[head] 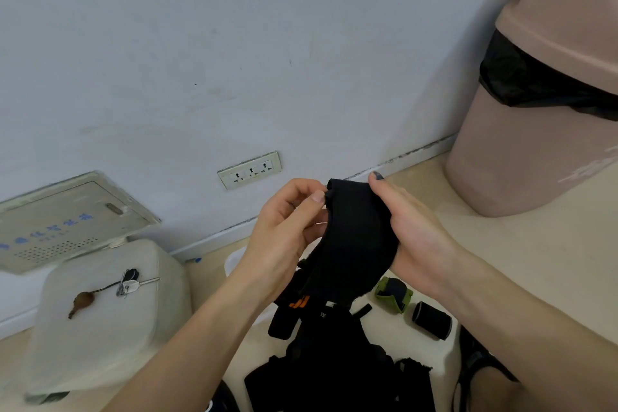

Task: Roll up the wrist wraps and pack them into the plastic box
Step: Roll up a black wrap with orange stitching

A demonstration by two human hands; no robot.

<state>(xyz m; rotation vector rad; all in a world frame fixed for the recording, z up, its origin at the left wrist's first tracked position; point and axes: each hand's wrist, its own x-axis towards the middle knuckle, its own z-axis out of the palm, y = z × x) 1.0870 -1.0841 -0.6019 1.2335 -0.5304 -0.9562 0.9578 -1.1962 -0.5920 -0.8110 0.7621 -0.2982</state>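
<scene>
Hands meet above the floor: the left hand point(284, 231) pinches the top edge of a black wrist wrap point(354, 237), the right hand point(411, 231) grips its other side. Below lie loose black wraps point(334, 368); two rolled wraps point(431, 315) sit right of them.

The pale floor point(521, 254) carried a tall pinkish bin point(535, 150), a white box point(100, 321), a heap of black wraps point(334, 365), a green-edged roll point(393, 294) and a black roll point(431, 319).
</scene>
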